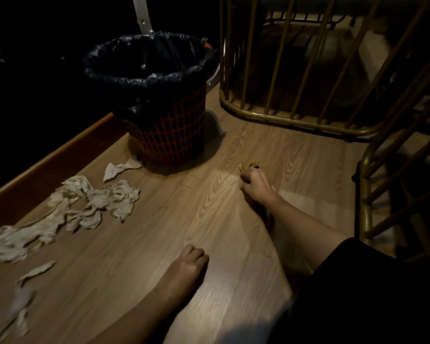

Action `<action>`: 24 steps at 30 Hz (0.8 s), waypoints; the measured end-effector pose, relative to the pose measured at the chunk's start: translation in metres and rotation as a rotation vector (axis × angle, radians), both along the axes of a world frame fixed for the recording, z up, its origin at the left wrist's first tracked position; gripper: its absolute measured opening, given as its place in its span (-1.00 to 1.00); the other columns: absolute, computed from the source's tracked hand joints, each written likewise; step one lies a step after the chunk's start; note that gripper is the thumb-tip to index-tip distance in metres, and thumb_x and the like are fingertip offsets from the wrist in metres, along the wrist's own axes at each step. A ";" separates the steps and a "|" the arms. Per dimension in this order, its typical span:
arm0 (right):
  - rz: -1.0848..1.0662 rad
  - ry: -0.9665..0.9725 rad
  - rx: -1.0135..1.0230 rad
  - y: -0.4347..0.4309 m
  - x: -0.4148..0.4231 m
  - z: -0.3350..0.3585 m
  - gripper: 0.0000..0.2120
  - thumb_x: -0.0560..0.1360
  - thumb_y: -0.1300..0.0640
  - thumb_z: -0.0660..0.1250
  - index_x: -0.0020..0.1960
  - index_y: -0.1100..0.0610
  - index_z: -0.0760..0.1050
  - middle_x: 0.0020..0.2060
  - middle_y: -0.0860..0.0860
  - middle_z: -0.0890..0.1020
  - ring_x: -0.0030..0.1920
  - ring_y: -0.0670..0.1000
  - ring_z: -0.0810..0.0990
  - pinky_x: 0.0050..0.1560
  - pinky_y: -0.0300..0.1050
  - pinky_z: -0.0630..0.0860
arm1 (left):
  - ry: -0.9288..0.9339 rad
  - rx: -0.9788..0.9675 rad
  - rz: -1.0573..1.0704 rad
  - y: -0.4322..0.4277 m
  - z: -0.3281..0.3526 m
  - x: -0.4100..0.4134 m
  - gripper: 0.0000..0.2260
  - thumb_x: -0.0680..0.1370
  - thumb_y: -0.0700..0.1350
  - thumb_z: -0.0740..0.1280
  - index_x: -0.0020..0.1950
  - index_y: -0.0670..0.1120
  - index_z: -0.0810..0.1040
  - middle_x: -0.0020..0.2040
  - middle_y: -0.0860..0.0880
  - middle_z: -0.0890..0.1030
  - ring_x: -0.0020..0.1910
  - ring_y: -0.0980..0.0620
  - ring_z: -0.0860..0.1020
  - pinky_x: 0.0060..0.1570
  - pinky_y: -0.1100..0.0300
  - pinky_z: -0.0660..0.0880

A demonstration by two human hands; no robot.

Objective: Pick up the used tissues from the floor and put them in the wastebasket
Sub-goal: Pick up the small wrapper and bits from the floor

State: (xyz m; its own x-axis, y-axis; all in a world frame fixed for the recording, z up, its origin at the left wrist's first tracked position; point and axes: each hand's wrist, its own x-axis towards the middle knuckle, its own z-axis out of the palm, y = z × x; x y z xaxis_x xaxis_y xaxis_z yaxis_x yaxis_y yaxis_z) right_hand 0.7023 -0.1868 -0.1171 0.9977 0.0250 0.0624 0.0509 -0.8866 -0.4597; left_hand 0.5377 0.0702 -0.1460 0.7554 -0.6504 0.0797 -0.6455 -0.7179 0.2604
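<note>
Several crumpled white tissues lie on the wooden floor at the left: a big cluster (pixel 104 199), a small piece (pixel 119 168) by the basket's foot, a long wad (pixel 15 242) and torn strips (pixel 37 269). The wastebasket (pixel 174 130) is red mesh with a black liner and stands upright beyond them. My right hand (pixel 256 184) rests on the floor to the right of the basket, its fingers pinched on a small yellowish scrap (pixel 242 167). My left hand (pixel 188 265) is curled into a fist on the floor, nearer me, holding nothing.
A brass-coloured barred frame (pixel 283 115) stands just right of the basket, and another barred piece (pixel 365 194) rises at the right edge. A wooden ledge (pixel 47 165) bounds the floor on the left, with darkness beyond it. A white pole (pixel 142 13) rises behind the basket.
</note>
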 end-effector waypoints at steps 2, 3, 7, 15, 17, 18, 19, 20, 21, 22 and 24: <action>0.047 -0.011 -0.014 0.015 0.005 -0.005 -0.89 0.42 0.29 0.36 -0.07 0.30 0.58 -0.03 0.21 0.58 -0.01 0.19 0.53 -0.01 -0.03 0.48 | -0.005 0.018 0.030 -0.001 0.000 0.009 -0.91 0.41 -0.23 0.41 -0.14 -0.07 0.56 -0.19 0.01 0.57 -0.16 0.06 0.43 -0.25 0.24 0.43; 0.056 -0.018 -0.023 0.021 0.006 -0.008 -0.90 0.43 0.29 0.35 -0.08 0.30 0.59 -0.03 0.22 0.59 -0.01 0.19 0.55 -0.01 -0.04 0.49 | -0.009 0.021 0.049 0.000 -0.001 0.015 -0.90 0.40 -0.24 0.41 -0.15 -0.08 0.56 -0.19 -0.01 0.57 -0.16 0.05 0.44 -0.25 0.23 0.43; 0.067 -0.115 -0.097 0.039 -0.007 -0.023 -0.86 0.42 0.46 0.24 -0.20 0.32 0.55 -0.15 0.26 0.59 -0.11 0.24 0.58 -0.05 0.02 0.55 | -0.034 0.030 0.099 0.008 -0.001 0.035 -0.87 0.36 -0.27 0.44 -0.14 -0.12 0.59 -0.19 -0.05 0.60 -0.18 0.00 0.49 -0.25 0.15 0.50; 0.238 -0.252 -0.077 0.083 -0.137 -0.047 -0.72 0.35 0.56 0.14 -0.02 0.34 0.44 -0.08 0.31 0.56 -0.08 0.24 0.54 0.07 0.04 0.36 | -0.161 -0.117 0.116 0.027 0.009 0.059 -0.84 0.26 -0.34 0.53 -0.25 -0.18 0.61 -0.30 -0.14 0.61 -0.33 -0.10 0.54 -0.38 0.20 0.50; 0.258 -0.225 -0.039 0.089 -0.167 -0.048 -0.66 0.30 0.58 0.08 -0.05 0.31 0.44 -0.10 0.29 0.55 -0.09 0.21 0.50 0.04 0.04 0.36 | -0.257 -0.149 0.041 0.030 0.015 0.065 -0.96 0.33 -0.27 0.43 -0.26 -0.21 0.59 -0.30 -0.17 0.61 -0.28 -0.05 0.50 -0.33 0.20 0.45; 0.248 -0.192 0.003 0.090 -0.177 -0.045 -0.67 0.30 0.59 0.10 -0.07 0.30 0.45 -0.10 0.27 0.55 -0.08 0.20 0.49 0.01 0.06 0.40 | -0.288 -0.155 -0.008 0.032 0.022 0.070 -0.90 0.36 -0.21 0.32 -0.24 -0.23 0.59 -0.29 -0.20 0.61 -0.23 -0.03 0.46 -0.28 0.18 0.43; 0.231 -0.165 0.037 0.088 -0.183 -0.041 -0.70 0.32 0.58 0.13 -0.08 0.29 0.45 -0.11 0.25 0.54 -0.08 0.18 0.46 -0.02 0.08 0.44 | -0.321 -0.151 -0.072 0.031 0.033 0.076 -0.81 0.37 -0.17 0.24 -0.22 -0.24 0.60 -0.28 -0.22 0.62 -0.20 -0.04 0.45 -0.26 0.17 0.45; 0.221 -0.162 0.062 0.085 -0.182 -0.032 -0.74 0.36 0.55 0.17 -0.08 0.28 0.44 -0.12 0.23 0.53 -0.09 0.16 0.44 -0.06 0.10 0.46 | -0.352 -0.136 -0.123 0.030 0.048 0.086 -0.80 0.37 -0.18 0.23 -0.20 -0.25 0.61 -0.26 -0.24 0.62 -0.19 -0.05 0.46 -0.28 0.17 0.50; 0.218 -0.166 0.080 0.080 -0.174 -0.020 -0.80 0.40 0.49 0.21 -0.06 0.27 0.44 -0.12 0.22 0.52 -0.10 0.13 0.43 -0.09 0.10 0.48 | -0.401 -0.130 -0.165 0.028 0.065 0.097 -0.85 0.37 -0.25 0.28 -0.19 -0.26 0.61 -0.25 -0.25 0.63 -0.18 -0.07 0.48 -0.31 0.14 0.55; 0.206 -0.182 0.094 0.074 -0.160 -0.005 -0.86 0.44 0.40 0.23 -0.04 0.24 0.43 -0.10 0.21 0.51 -0.10 0.12 0.43 -0.10 0.07 0.49 | -0.451 -0.127 -0.192 0.026 0.086 0.108 -0.89 0.35 -0.35 0.33 -0.17 -0.27 0.62 -0.24 -0.25 0.64 -0.18 -0.09 0.51 -0.34 0.12 0.56; 0.155 -0.222 0.111 0.067 -0.118 0.040 -0.89 0.50 0.25 0.21 0.02 0.19 0.42 -0.02 0.21 0.50 -0.03 0.14 0.45 -0.01 -0.02 0.43 | -0.512 -0.115 -0.226 0.024 0.133 0.136 -0.83 0.34 -0.38 0.39 -0.08 -0.27 0.63 -0.15 -0.25 0.65 -0.15 -0.13 0.54 -0.30 0.12 0.56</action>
State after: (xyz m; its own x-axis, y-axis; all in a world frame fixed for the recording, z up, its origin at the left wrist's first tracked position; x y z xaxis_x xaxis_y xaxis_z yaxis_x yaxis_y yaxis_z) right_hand 0.5842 -0.1200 -0.0768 0.9443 0.1566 0.2894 0.2917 -0.8054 -0.5160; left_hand 0.6737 0.0947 -0.0126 0.4448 -0.7567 0.4790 -0.8442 -0.5329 -0.0580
